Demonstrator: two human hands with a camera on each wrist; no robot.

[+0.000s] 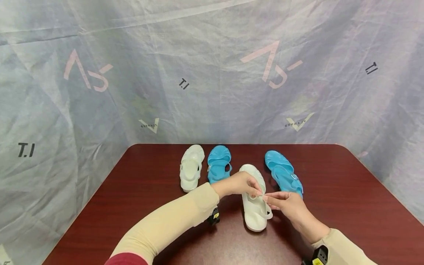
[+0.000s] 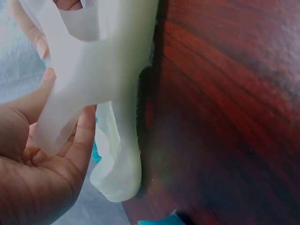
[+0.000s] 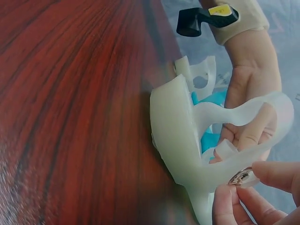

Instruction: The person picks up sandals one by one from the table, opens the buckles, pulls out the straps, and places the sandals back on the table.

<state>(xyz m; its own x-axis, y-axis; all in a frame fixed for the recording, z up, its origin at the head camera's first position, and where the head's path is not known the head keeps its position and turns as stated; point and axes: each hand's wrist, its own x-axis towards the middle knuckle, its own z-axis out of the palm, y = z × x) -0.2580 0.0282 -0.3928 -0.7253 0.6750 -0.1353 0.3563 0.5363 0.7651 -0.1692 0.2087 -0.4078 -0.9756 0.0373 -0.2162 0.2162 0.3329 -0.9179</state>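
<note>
A translucent white sandal (image 1: 254,221) lies sole down on the table, toe pointing away from me. My left hand (image 1: 239,183) reaches across its upper from the left. In the left wrist view, thumb and fingers of that hand hold a wide white strap part (image 2: 77,70) of the sandal. From the right, my right hand (image 1: 291,207) pinches the small metal buckle (image 3: 241,176) at the sandal's side strap between thumb and fingers. Both hands' fingertips nearly meet over the sandal. Whether the strap end passes through the buckle, I cannot tell.
Another white sandal (image 1: 190,170) stands at the back left, beside a blue sandal (image 1: 219,165) partly behind my left arm. A second blue sandal (image 1: 283,173) lies back right, close to my right hand. Grey printed cloth (image 1: 212,73) hangs behind the dark red table (image 1: 145,198).
</note>
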